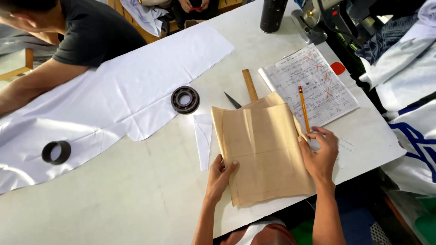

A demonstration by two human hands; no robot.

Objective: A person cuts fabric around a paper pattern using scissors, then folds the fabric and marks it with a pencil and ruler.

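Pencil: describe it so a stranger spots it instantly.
Start at the white table and find the tan paper pattern under both hands. Just beyond the right hand lies the pencil, across a written notebook page. It is thin and orange-yellow, unlike the flat wooden ruler.

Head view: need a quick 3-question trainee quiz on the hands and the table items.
1. True or false: the right hand holds the yellow pencil.
2. The left hand rests on which edge of the tan folded paper pattern? A left B top C right
3. Which object pokes out above the pattern beside the wooden ruler?

Key: 1 true; 2 A; 3 dark scissor blade tip.
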